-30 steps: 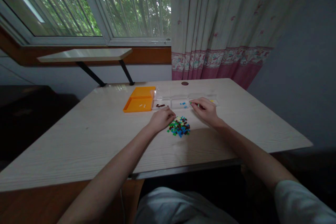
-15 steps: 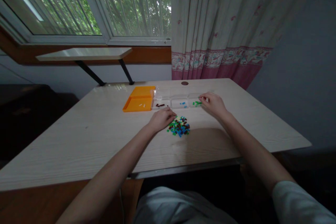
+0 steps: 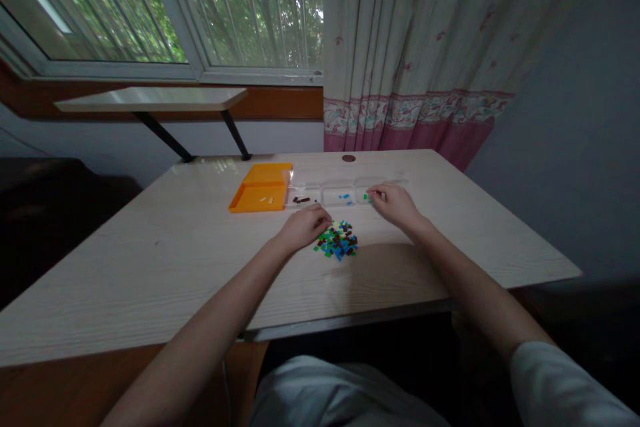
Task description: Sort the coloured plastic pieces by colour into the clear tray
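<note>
A loose pile of small building bricks [image 3: 338, 242] in green, blue, dark brown and pale yellow lies on the table. At its upper left edge rests my left hand [image 3: 303, 227], fingers curled together; whether a piece is between them is hidden. My right hand [image 3: 396, 204] is over the right compartment of a clear plastic box [image 3: 327, 201], thumb and fingers pinched beside green pieces [image 3: 365, 197]. Anything inside that pinch is too small to make out. Other compartments hold blue pieces [image 3: 345, 196] and dark brown pieces [image 3: 302, 200].
An orange open box [image 3: 240, 199] with a few white pieces [image 3: 271, 200] adjoins the clear box on the left. A raised shelf [image 3: 155, 100] on black legs stands at the back left. The table's [image 3: 175, 280] front edge runs close to my body.
My right hand has moved slightly left over the green pieces, covering more of them. My left hand stays by the pile. The whole view has shifted a little.
</note>
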A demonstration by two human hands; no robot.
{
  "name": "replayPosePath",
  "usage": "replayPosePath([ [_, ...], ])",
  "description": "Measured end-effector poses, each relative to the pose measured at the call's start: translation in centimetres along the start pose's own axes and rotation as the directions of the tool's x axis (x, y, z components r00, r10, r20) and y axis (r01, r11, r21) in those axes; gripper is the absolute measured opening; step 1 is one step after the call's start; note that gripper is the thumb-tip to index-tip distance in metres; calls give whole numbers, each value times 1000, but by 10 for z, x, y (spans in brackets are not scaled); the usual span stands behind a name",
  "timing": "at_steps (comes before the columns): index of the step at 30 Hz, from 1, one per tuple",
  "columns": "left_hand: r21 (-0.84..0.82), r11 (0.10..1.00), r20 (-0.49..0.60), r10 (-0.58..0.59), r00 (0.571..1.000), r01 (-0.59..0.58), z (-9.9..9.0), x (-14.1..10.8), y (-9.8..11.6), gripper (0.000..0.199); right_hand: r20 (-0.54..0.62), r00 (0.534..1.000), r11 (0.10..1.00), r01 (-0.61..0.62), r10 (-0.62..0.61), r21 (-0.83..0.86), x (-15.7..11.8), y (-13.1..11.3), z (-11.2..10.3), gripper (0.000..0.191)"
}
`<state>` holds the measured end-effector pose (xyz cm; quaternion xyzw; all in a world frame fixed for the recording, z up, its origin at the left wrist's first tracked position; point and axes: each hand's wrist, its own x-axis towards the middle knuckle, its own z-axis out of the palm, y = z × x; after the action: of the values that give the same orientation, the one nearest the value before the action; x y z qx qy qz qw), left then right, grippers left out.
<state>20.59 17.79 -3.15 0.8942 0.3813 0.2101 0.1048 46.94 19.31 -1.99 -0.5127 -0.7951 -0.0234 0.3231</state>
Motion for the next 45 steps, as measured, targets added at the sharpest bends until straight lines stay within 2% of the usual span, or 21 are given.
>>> replayPosePath([
  [3, 4, 1000, -39, 8, 999, -8, -3, -1, 4, 18, 78, 993, 992, 81, -88, 92, -5, -27, 8, 21],
  [6, -8, 1000, -131, 5, 991, -7, -6, -1, 10, 18, 141, 979, 977, 121, -147, 175, -9, -49, 18, 19],
  [10, -59, 998, -209, 21, 978, -34, -9, -1, 17, 17, 150, 975, 954, 117, -163, 276, -11, -63, 27, 16],
  [18, -87, 994, -217, 45, 975, -65, -8, -2, 21, 16, 85, 990, 927, 74, -113, 368, -11, -66, 26, 14],
  [37, -143, 987, -320, 30, 947, -79, -5, -2, 19, 13, -15, 988, 914, 148, -154, 379, -12, -62, 28, 12],
  [45, -153, 984, -316, 39, 948, -91, -5, -1, 19, 13, -59, 981, 906, 194, -185, 377, -12, -63, 26, 11],
])
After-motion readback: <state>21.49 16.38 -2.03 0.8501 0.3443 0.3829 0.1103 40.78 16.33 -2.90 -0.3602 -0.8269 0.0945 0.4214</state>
